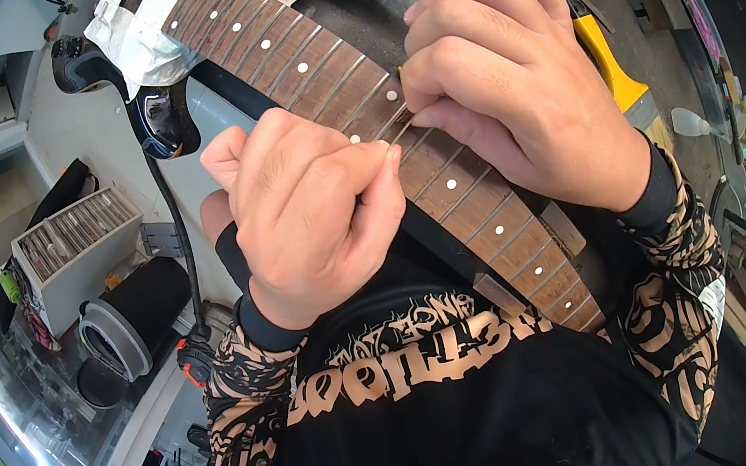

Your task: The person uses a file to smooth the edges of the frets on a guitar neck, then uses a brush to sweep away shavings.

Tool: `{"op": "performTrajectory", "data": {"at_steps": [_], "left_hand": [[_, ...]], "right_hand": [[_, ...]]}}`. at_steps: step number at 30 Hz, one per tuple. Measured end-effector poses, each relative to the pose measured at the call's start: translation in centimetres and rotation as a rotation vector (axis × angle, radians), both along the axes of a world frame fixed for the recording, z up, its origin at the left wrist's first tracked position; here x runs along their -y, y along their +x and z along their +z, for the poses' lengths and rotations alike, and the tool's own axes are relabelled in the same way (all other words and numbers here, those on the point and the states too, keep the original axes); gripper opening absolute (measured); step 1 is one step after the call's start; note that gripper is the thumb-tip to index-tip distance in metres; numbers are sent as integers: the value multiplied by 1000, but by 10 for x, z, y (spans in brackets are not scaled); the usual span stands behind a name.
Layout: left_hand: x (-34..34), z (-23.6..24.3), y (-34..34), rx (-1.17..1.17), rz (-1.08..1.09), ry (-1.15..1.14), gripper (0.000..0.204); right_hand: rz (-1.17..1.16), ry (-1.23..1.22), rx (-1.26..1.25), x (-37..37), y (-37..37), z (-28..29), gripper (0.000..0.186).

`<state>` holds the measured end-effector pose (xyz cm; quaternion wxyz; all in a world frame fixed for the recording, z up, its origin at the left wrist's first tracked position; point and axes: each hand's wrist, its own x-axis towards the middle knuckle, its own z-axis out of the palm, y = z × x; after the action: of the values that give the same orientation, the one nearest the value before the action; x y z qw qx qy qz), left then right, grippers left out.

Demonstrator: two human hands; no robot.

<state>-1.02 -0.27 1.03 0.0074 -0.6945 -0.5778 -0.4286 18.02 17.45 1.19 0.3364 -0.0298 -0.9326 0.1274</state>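
Lying across my lap and the bench is a guitar neck, its brown fretboard marked with white dots and crossed by metal frets. My left hand is closed, thumb and index finger pinched over the near side of the fretboard beside a white dot. My right hand pinches with thumb and forefinger toward the far edge, the other fingers curled above. Between the two pinches runs a thin line that looks like a fret wire; its ends are hidden in my fingertips. Whether it sits in the fretboard I cannot tell.
White paper lies by the neck's far end, beside a glossy dark curved body. A brush with a yellow handle rests on the bench behind my right hand, near a clear bottle. Lower left are a filled box and black cylinder.
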Motion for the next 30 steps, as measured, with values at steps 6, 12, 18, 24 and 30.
{"op": "performTrajectory", "data": {"at_steps": [6, 12, 18, 24, 30], "left_hand": [[4, -1, 1, 18, -43, -8, 27], [0, -1, -2, -14, 3, -15, 27], [2, 4, -1, -59, 27, 10, 29], [6, -1, 2, -50, 21, 1, 30], [7, 0, 5, 4, -13, -31, 28]], "right_hand": [[-19, -100, 209, 17, 7, 28, 25], [-35, -165, 160, 4, 4, 23, 15], [-2, -101, 134, -6, 11, 19, 21], [16, -101, 222, 6, 9, 29, 27], [-20, -73, 230, 15, 8, 24, 27]]}}
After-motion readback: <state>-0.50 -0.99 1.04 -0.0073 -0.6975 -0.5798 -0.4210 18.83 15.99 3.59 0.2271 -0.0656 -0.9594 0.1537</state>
